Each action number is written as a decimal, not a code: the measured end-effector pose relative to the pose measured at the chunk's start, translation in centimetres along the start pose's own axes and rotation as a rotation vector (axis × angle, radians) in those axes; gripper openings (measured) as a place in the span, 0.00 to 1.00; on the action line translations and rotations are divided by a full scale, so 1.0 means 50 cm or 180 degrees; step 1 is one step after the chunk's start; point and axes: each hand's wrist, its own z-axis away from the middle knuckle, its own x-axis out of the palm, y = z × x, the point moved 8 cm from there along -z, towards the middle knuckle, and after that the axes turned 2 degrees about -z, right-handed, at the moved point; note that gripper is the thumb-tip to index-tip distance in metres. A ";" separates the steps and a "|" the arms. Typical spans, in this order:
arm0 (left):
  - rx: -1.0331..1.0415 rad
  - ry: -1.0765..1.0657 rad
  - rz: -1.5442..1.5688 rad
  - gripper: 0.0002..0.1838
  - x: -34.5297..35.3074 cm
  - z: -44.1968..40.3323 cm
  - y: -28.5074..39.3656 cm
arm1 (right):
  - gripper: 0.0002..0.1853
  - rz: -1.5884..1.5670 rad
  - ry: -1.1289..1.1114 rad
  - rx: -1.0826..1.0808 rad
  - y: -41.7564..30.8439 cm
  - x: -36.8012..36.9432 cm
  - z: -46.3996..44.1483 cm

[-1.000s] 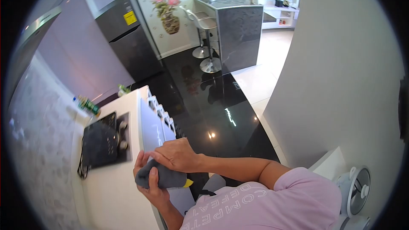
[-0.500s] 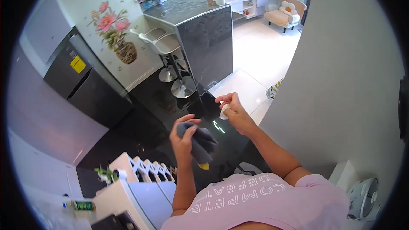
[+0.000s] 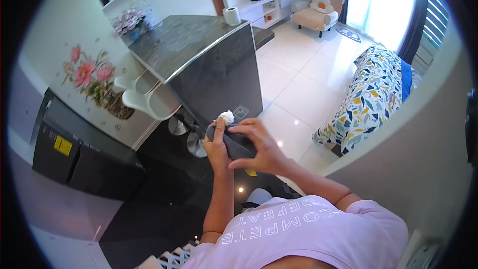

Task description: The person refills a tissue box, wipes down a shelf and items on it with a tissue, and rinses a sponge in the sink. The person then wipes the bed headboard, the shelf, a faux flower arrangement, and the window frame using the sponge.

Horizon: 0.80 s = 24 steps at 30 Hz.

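Note:
My left hand point(image 3: 217, 149) is closed around a dark grey cloth point(image 3: 239, 145) with a yellow end that shows below. A crumpled white wad point(image 3: 226, 117), possibly tissue, sits at the top of the same hand by the thumb. My right hand point(image 3: 261, 147) is beside the cloth, its fingers stretched over the upper part and its thumb spread apart lower down. The fingertips seem to touch the cloth. Folds and fingers hide part of it.
Ahead stands a dark counter point(image 3: 214, 69) carrying a paper roll point(image 3: 231, 16) and flowers, with white bar stools point(image 3: 149, 100) at its left. A fridge point(image 3: 84, 154) is at left. A bed with patterned bedding point(image 3: 368, 94) and a beige chair point(image 3: 318, 10) are beyond the wall.
The white wad has passed from my right hand to the top of my left hand. My right hand has come down onto the cloth. The view has turned right, revealing the bed.

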 end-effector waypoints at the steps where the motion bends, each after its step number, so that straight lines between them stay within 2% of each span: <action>1: -0.0102 -0.0095 0.0199 0.07 0.029 -0.055 -0.016 | 0.32 0.0324 0.0049 -0.0077 0.030 0.004 -0.034; 3: -0.0095 -0.0134 0.0121 0.06 0.075 -0.166 -0.035 | 0.26 0.0066 0.0303 0.0104 0.134 -0.019 -0.107; 4: -0.0019 -0.0386 0.0087 0.09 0.098 -0.231 -0.044 | 0.26 0.0104 0.0346 0.0082 0.195 -0.036 -0.143; 6: 0.0115 -0.0648 0.0009 0.12 0.135 -0.367 -0.050 | 0.18 -0.0148 0.0492 0.0165 0.319 -0.081 -0.202; 7: 0.0370 -0.0729 -0.0017 0.12 0.156 -0.435 -0.039 | 0.18 -0.0135 0.0565 0.0205 0.356 -0.103 -0.221; 9: 0.0820 -0.0400 -0.0231 0.11 0.182 -0.589 -0.023 | 0.13 -0.0530 0.0898 0.1434 0.478 -0.171 -0.269; 11: 0.1464 -0.0030 -0.1319 0.09 0.189 -0.780 -0.022 | 0.12 -0.0713 0.1236 0.1652 0.569 -0.244 -0.302; 13: 0.1866 0.0257 -0.2348 0.11 0.179 -0.961 -0.046 | 0.11 -0.0906 0.1616 0.1918 0.640 -0.325 -0.313; 15: 0.2477 0.0499 -0.3047 0.10 0.210 -1.041 -0.050 | 0.10 -0.1539 0.2114 0.1798 0.694 -0.416 -0.327; 17: 0.2724 0.0908 -0.3731 0.07 0.242 -1.066 -0.065 | 0.09 -0.1329 0.2420 0.1775 0.752 -0.511 -0.335; 19: 0.2441 0.0823 -0.4695 0.06 0.214 -1.146 -0.124 | 0.10 -0.1234 0.2889 0.1888 0.813 -0.605 -0.332; 20: 0.2422 0.0793 -0.4959 0.07 0.241 -1.128 -0.121 | 0.10 -0.1284 0.3051 0.1853 0.845 -0.649 -0.337; 22: 0.2078 0.0608 -0.4996 0.10 0.220 -1.144 -0.131 | 0.10 -0.1286 0.3221 0.1939 0.920 -0.729 -0.349; 23: 0.1525 0.0499 -0.5082 0.13 0.192 -1.165 -0.135 | 0.11 -0.1320 0.3323 0.2006 0.962 -0.774 -0.356; 24: 0.1447 0.0815 -0.5237 0.16 0.226 -1.137 -0.113 | 0.11 -0.1302 0.3354 0.2008 1.004 -0.822 -0.374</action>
